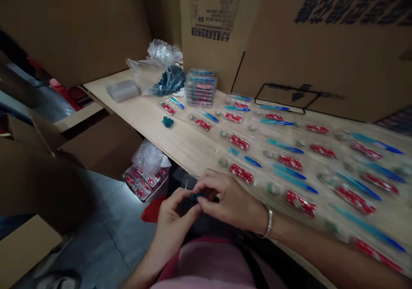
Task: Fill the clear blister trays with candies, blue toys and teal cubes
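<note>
**A:** What holds what, starting from the left of the frame?

**B:** On the table (180, 145), upper left of centre, lies a frosted tub (122, 90). It is closed, and I cannot make out what is inside. Lower down, under the table edge, a crate (141, 190) carries red-printed packs, with a crumpled plastic bag (148, 156) on top of them.

**A:** And further right?

**B:** A clear bag (169, 81) on the table top holds a heap of dark teal bits. Just beside it stands a stack of cases (200, 87), clear ones, showing red and blue inside. From there to the right edge, flat packs (240, 142) lie in rows, each with a red-patterned strip and a blue pen.

**A:** Where are the hands?

**B:** They are at lower centre, in front of the table edge. The left hand (174, 222) and the right hand (233, 203) meet fingertip to fingertip, both pinching one small teal piece (195, 196).

**A:** Which way does it lie?

**B:** Its long axis seems to run across the frame, roughly level. Fingers cover both ends, so I cannot tell which end points where.
</note>
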A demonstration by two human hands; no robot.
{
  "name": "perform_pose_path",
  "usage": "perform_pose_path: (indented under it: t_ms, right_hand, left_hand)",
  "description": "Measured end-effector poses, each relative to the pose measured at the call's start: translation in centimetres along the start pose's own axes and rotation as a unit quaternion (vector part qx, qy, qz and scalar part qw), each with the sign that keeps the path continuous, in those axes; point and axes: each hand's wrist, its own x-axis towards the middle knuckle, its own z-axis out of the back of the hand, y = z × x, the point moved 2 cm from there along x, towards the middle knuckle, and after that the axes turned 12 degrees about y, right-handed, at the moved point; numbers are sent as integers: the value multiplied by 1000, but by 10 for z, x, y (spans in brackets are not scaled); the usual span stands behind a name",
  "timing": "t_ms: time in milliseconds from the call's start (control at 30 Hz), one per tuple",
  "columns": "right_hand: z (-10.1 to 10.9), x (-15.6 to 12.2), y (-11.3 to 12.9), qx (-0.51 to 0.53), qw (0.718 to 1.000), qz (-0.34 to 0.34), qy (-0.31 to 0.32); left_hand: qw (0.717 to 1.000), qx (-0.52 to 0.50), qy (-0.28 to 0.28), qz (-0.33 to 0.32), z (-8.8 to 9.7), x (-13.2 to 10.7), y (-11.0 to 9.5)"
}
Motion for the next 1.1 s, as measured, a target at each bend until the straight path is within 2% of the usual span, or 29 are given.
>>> perform_pose_path:
  t_ms: [67, 133, 233, 333, 467, 567, 667, 733, 800, 867, 900, 967, 1033, 1100]
  right_hand:
    - [-1, -36, -2, 7, 999, -29, -44]
    - [-3, -64, -4, -25, 995, -23, -90]
    - [-8, -94, -6, -84, 987, 3, -138]
    - [-13, -110, -7, -97, 984, -1, -150]
    - [-15, -115, -7, -141, 980, 16, -142]
    - [-10, -115, -8, -131, 981, 23, -139]
    - [-6, -118, -10, -96, 989, -1, -116]
    - [-6, -121, -8, -163, 981, -11, -103]
    - [-9, -124, -6, -281, 955, -13, -93]
    - [-13, -124, -5, -352, 932, -10, -83]
    - [-13, -123, -7, -347, 934, -9, -82]
    - [-9, -121, -13, -250, 963, -27, -95]
    - [-2, -120, -22, -76, 989, -67, -110]
    - [3, -122, -29, 98, 986, -96, -99]
  left_hand:
    - [997, -1, 71, 9, -24, -5, -5]
    - [990, -4, 140, 27, -41, -11, -5]
    - [981, 19, 190, 31, -57, -19, -4]
    - [981, 85, 173, 16, -67, -25, -4]
    - [977, 144, 157, 16, -76, -29, -6]
    - [981, 118, 151, 35, -79, -29, -7]
    - [984, 70, 146, 73, -81, -26, -5]
    - [984, 58, 147, 83, -83, -24, -3]
    - [984, 74, 146, 70, -86, -23, -1]
    - [983, 98, 147, 53, -90, -22, 0]
    - [982, 109, 147, 48, -91, -22, 0]
    - [981, 121, 146, 48, -93, -21, -1]
    - [982, 112, 143, 59, -92, -21, -3]
    - [983, 74, 146, 80, -90, -21, -4]
